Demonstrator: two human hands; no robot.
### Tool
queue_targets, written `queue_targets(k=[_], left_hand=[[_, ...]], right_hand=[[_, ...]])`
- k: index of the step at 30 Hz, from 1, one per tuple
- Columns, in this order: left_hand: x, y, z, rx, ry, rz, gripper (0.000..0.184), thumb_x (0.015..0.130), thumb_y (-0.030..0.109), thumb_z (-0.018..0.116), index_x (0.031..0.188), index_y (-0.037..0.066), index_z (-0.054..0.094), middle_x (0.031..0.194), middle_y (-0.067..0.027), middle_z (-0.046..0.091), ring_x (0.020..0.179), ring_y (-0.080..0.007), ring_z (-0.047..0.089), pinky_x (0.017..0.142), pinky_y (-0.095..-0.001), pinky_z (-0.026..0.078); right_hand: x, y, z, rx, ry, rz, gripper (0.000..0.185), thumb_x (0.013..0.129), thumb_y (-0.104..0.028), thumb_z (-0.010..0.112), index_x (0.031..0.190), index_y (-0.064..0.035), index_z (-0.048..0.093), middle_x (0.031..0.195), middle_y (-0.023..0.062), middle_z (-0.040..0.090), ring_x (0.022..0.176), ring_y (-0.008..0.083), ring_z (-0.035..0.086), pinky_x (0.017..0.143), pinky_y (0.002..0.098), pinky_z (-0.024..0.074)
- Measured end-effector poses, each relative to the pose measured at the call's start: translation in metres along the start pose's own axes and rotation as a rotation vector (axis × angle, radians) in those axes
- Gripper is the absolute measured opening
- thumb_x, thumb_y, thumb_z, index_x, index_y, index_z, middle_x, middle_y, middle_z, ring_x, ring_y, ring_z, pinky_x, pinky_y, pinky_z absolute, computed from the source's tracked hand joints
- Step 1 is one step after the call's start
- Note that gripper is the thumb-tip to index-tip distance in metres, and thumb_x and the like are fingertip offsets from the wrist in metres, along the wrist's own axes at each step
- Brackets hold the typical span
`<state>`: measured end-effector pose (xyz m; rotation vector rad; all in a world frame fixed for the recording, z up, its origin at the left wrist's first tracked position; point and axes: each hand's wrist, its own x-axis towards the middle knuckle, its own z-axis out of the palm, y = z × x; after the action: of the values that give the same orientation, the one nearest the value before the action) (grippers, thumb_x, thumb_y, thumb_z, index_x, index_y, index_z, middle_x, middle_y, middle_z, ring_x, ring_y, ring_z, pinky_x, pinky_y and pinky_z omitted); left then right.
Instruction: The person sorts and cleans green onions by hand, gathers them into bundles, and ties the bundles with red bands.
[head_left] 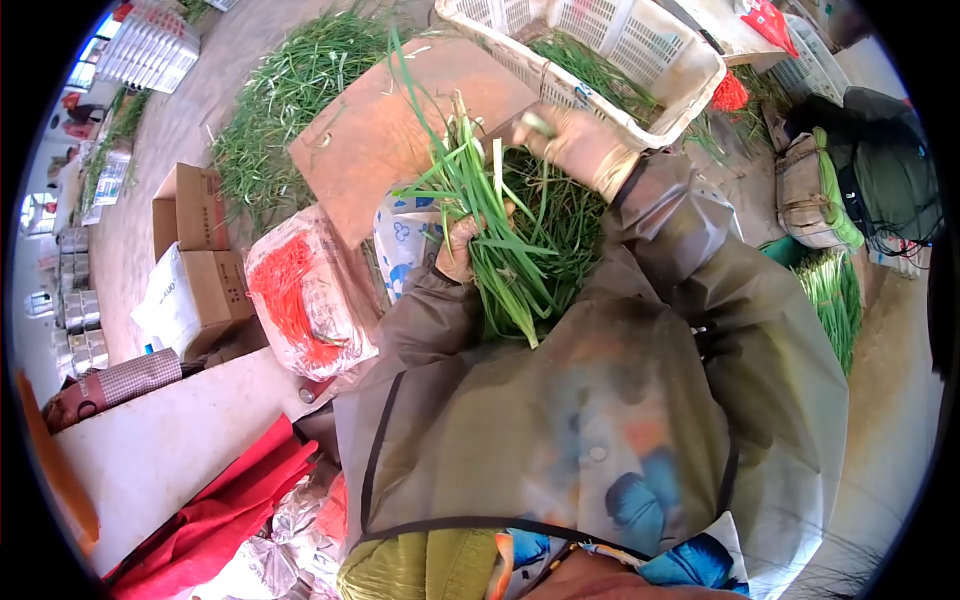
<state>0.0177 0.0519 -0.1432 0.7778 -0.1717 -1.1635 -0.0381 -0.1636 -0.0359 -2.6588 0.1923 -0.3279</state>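
In the head view my left hand (460, 247), in a pale glove, is wrapped round a bunch of long green stalks (495, 230) in front of my body. The leaves fan out above and below the fist. My right hand (570, 140), also gloved, is raised just right of the bunch, apart from it; its fingertips are smeared by motion beside a small pale object. Behind the bunch lies a worn brown board (400, 125). More green stalks (575, 220) lie in a pile beneath my hands.
A white plastic crate (690, 75) with greens stands behind my right hand. Loose greens (290, 100) cover the floor at upper left. Red strings (287, 300) lie on a wrapped bundle left of me, near a cardboard box (215, 285). Tied greens (832, 300) stand at right.
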Motion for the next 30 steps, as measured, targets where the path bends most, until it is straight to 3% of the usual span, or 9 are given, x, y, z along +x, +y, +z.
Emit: queue_targets(k=[2, 4, 6, 8, 12, 20, 23, 28, 30], left_hand=[[-0.001, 0.004, 0.007, 0.018, 0.016, 0.015, 0.049, 0.074, 0.031, 0.065, 0.109, -0.001, 0.055, 0.098, -0.0104, 0.062, 0.082, -0.0197, 0.059, 0.074, -0.0338, 0.052], [-0.005, 0.009, 0.018, 0.062, 0.058, 0.037, 0.05, 0.073, 0.03, 0.066, 0.11, -0.001, 0.054, 0.099, -0.0106, 0.062, 0.083, -0.0197, 0.059, 0.074, -0.0346, 0.052], [-0.005, 0.009, 0.019, 0.065, 0.037, 0.062, 0.046, 0.076, 0.029, 0.064, 0.11, -0.001, 0.054, 0.099, -0.0099, 0.061, 0.084, -0.0196, 0.059, 0.074, -0.0343, 0.052], [-0.003, 0.01, 0.023, 0.054, 0.04, 0.082, 0.043, 0.077, 0.028, 0.062, 0.108, -0.001, 0.055, 0.097, -0.0096, 0.062, 0.083, -0.0194, 0.059, 0.073, -0.0338, 0.052], [-0.002, 0.011, 0.02, 0.174, 0.006, 0.17, 0.034, 0.081, 0.016, 0.058, 0.111, 0.0, 0.054, 0.092, -0.0073, 0.062, 0.077, -0.0175, 0.061, 0.067, -0.03, 0.052], [-0.005, 0.013, 0.039, -0.132, 0.042, 0.024, 0.032, 0.077, 0.009, 0.061, 0.108, 0.003, 0.055, 0.09, -0.0106, 0.063, 0.071, -0.0209, 0.064, 0.054, -0.0324, 0.056], [-0.003, 0.008, 0.034, -0.112, 0.075, 0.051, 0.029, 0.076, 0.012, 0.062, 0.103, 0.002, 0.056, 0.086, -0.0101, 0.062, 0.069, -0.0213, 0.062, 0.053, -0.0333, 0.055], [0.0, 0.003, 0.019, 0.003, 0.119, 0.096, 0.031, 0.074, 0.02, 0.067, 0.095, 0.0, 0.055, 0.079, -0.0097, 0.059, 0.063, -0.0214, 0.059, 0.05, -0.0344, 0.052], [-0.001, 0.002, 0.011, -0.072, 0.059, 0.019, 0.034, 0.074, 0.022, 0.067, 0.096, 0.001, 0.054, 0.078, -0.0107, 0.058, 0.062, -0.0223, 0.059, 0.05, -0.0339, 0.051]], right_hand=[[0.015, 0.006, -0.026, 0.034, -0.012, 0.42, 0.042, 0.083, -0.03, 0.06, 0.116, -0.0062, 0.054, 0.105, 0.0152, 0.058, 0.079, 0.0236, 0.062, 0.07, 0.0351, 0.0532], [0.013, 0.02, -0.035, -0.442, 0.062, 0.286, 0.043, 0.082, -0.029, 0.061, 0.12, -0.0111, 0.051, 0.113, 0.0132, 0.053, 0.079, 0.0215, 0.062, 0.068, 0.0344, 0.0543], [0.01, 0.003, -0.025, -0.203, -0.036, 0.506, 0.042, 0.079, -0.033, 0.065, 0.113, -0.0115, 0.056, 0.107, 0.0114, 0.056, 0.078, 0.0206, 0.062, 0.069, 0.0342, 0.0512], [-0.011, -0.004, 0.009, 0.221, -0.045, 0.162, 0.033, 0.079, -0.031, 0.065, 0.104, -0.0086, 0.06, 0.096, 0.0098, 0.06, 0.075, 0.0193, 0.061, 0.069, 0.0318, 0.0485], [-0.015, -0.022, 0.039, 0.623, -0.231, 0.282, 0.04, 0.077, -0.032, 0.064, 0.104, -0.0039, 0.058, 0.095, 0.0181, 0.062, 0.089, 0.0337, 0.058, 0.078, 0.0381, 0.0444], [-0.011, -0.036, 0.013, 0.257, -0.468, 0.223, 0.029, 0.078, -0.021, 0.059, 0.105, -0.0115, 0.058, 0.091, 0.014, 0.063, 0.087, 0.0328, 0.059, 0.075, 0.0403, 0.0458], [-0.009, -0.029, 0.014, 0.201, -0.521, 0.147, 0.051, 0.075, -0.016, 0.058, 0.124, -0.0132, 0.047, 0.103, 0.0151, 0.061, 0.093, 0.0313, 0.058, 0.08, 0.0354, 0.0456], [-0.015, -0.012, 0.006, 0.074, -0.411, 0.218, 0.046, 0.075, -0.015, 0.058, 0.12, -0.0174, 0.051, 0.099, 0.0137, 0.062, 0.088, 0.0304, 0.06, 0.077, 0.0375, 0.0481], [-0.015, 0.022, 0.018, -0.275, -0.289, 0.331, 0.044, 0.078, -0.022, 0.056, 0.121, -0.019, 0.05, 0.093, 0.013, 0.062, 0.083, 0.0278, 0.062, 0.075, 0.0369, 0.0496]])
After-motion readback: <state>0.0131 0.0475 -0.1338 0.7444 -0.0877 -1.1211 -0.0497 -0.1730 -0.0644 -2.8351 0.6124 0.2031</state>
